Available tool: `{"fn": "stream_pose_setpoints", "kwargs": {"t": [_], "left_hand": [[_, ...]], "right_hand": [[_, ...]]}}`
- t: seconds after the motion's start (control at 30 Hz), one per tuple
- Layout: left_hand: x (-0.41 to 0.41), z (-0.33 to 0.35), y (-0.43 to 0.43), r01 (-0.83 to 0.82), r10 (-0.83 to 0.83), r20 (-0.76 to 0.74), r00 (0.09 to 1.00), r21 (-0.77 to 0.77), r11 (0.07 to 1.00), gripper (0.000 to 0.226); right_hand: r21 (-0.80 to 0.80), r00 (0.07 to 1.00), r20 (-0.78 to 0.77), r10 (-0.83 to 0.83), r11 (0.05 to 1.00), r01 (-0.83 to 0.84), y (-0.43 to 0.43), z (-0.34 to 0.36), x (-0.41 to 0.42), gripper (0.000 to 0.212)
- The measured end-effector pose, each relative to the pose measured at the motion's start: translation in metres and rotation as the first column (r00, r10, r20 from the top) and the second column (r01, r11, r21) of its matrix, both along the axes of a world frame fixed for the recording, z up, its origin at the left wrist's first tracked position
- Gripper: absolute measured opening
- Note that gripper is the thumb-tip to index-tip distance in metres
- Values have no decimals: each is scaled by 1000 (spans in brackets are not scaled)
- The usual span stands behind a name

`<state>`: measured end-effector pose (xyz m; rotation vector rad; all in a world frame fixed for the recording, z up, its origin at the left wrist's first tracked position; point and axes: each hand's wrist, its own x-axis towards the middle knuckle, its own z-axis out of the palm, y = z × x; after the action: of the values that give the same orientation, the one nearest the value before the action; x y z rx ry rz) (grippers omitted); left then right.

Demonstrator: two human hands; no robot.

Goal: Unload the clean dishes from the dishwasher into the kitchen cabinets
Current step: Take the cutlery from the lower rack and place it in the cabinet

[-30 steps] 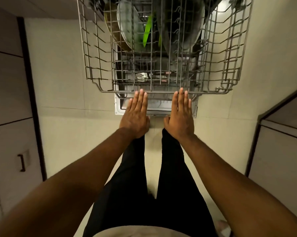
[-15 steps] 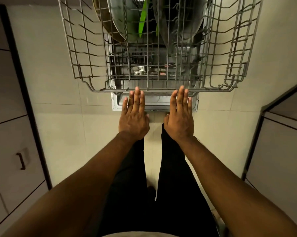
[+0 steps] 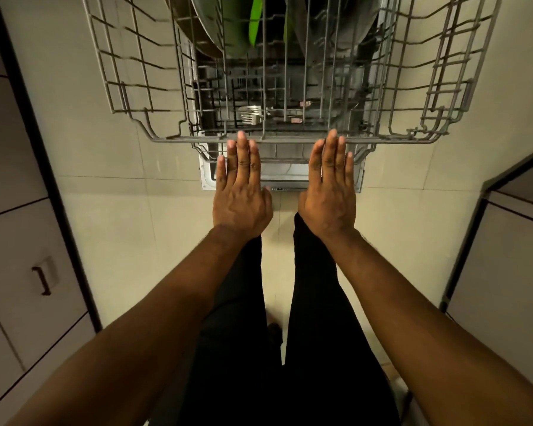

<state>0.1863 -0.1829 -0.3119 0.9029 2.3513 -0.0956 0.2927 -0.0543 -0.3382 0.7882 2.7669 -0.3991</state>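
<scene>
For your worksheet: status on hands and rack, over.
Left hand, right hand open, fingertips at rack front rail. Plates, forks not unloaded. Nothing in the way.

Forks (image 3: 249,114) below rack (image 3: 290,139), behind hands

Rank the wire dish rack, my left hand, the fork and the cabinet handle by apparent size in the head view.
1. wire dish rack, by far
2. left hand
3. fork and cabinet handle: about alike, fork partly hidden by wires, so unranked
</scene>
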Motion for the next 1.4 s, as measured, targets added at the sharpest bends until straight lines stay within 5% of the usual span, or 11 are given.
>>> {"fn": "stream_pose_setpoints", "kwargs": {"t": [0.9,1.2,1.4], "left_hand": [[-100,-17,73,-3,20,-115,993,145,989,89],[-150,-22,116,7,26,-168,985,190,982,87],[-194,-23,149,36,17,-207,978,252,967,102]], "right_hand": [[117,991,-131,30,993,-14,82,-13,-99,86],[151,996,-84,36,988,-23,127,-16,-154,104],[213,991,-120,66,976,-39,161,-15,-196,106]]}}
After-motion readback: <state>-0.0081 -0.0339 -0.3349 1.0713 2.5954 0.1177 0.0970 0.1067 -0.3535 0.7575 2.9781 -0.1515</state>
